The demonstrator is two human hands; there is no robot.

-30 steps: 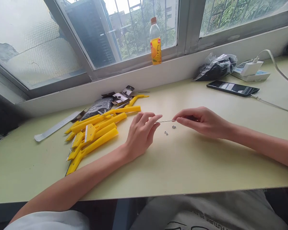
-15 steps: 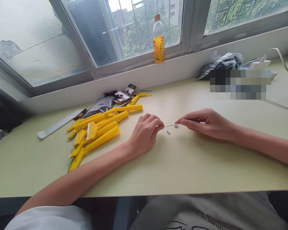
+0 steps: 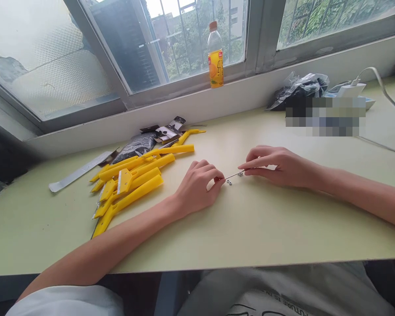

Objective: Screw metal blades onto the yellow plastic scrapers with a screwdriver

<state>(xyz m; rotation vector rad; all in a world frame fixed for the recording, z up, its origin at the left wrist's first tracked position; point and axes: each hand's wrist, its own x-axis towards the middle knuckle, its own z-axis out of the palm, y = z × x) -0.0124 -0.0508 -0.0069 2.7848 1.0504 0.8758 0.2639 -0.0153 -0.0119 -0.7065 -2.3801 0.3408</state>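
Note:
A thin metal rod (image 3: pixel 234 174) runs between my two hands just above the table, tilted slightly up toward the right. The thumb and fingertips of my left hand (image 3: pixel 197 184) pinch its left end. My right hand (image 3: pixel 276 164) holds the other end between thumb and fingers, which cover that part. Small metal pieces that look like nuts (image 3: pixel 229 182) lie on the tabletop below the rod. More of these small pieces (image 3: pixel 240 174) lie close to my right fingertips, partly behind the rod.
Yellow-handled scrapers (image 3: pixel 134 193) lie piled left of my left hand. Behind them are a black plastic bag (image 3: pixel 136 147), printed cards (image 3: pixel 171 129) and a white paper strip (image 3: pixel 80 171). A drink bottle (image 3: pixel 215 63) stands by the window. A clear-wrapped black bundle (image 3: pixel 299 90) and a cable (image 3: pixel 383 85) sit at back right.
My right hand has shifted its hold, its fingers now straighter and further apart. The dark piece seen in that hand before is out of sight. The rod slants more steeply.

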